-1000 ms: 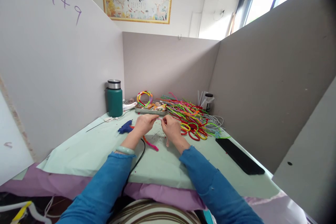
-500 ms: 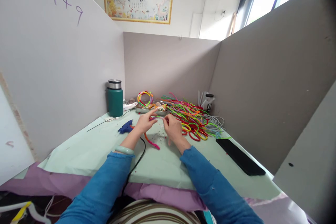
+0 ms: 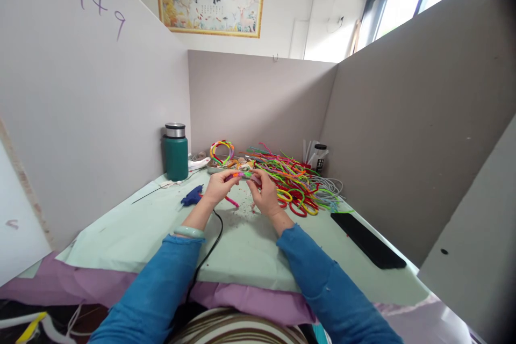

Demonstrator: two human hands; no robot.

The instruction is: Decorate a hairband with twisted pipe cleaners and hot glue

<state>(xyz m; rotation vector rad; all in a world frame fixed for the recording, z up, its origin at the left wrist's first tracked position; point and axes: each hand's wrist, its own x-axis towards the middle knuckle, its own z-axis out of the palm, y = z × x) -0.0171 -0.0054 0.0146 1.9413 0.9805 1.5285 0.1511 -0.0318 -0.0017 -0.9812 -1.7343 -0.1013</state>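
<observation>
One fuzzy, seemingly multicoloured, bent stem (image 3: 241, 175)

Bright blue long sleeves (image 3: 161, 274) on both arms, pale green jade-like bangle (image 3: 190, 231) at the left wrist — brown-and-cream striped top (image 3: 237, 330) underneath.

Green flask (image 3: 176, 151), blue glue gun (image 3: 192, 195), black phone (image 3: 367, 239)

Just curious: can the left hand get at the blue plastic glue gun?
Probably yes: the glue gun lies beside the left hand, nothing between, though that hand pinches a colourful fuzzy wire.
</observation>
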